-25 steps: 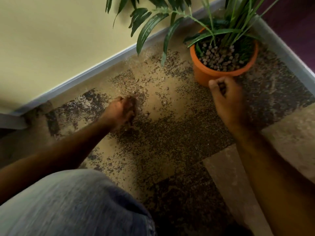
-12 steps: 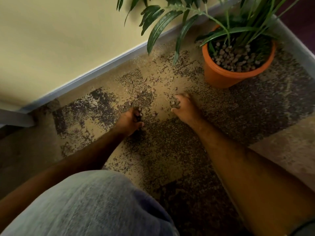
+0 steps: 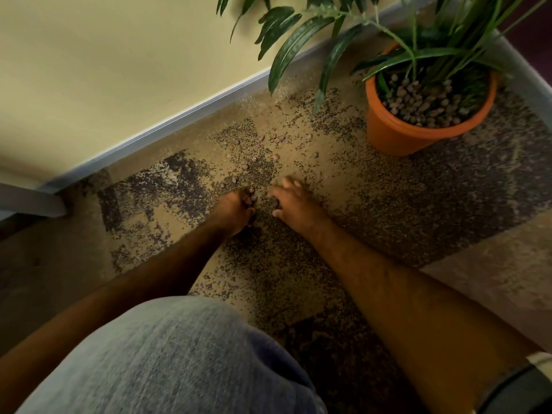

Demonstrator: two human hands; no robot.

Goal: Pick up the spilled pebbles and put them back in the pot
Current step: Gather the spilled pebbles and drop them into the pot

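Though pebble-filled [image 3: 424,106], pot [image 3: 397,135] upright.

Inventory from where I crouch. Pot [image 3: 400,135]: one, orange. Plant [image 3: 418,49]: one, in that pot. My hands: two, left hand [image 3: 234,209] and right hand [image 3: 295,204]. Loose pebbles [image 3: 245,167] on the carpet [image 3: 418,204]: roughly a dozen countable beyond my fingers. Pebbles in the pot: too many to count. My knee [image 3: 179,360]: one.
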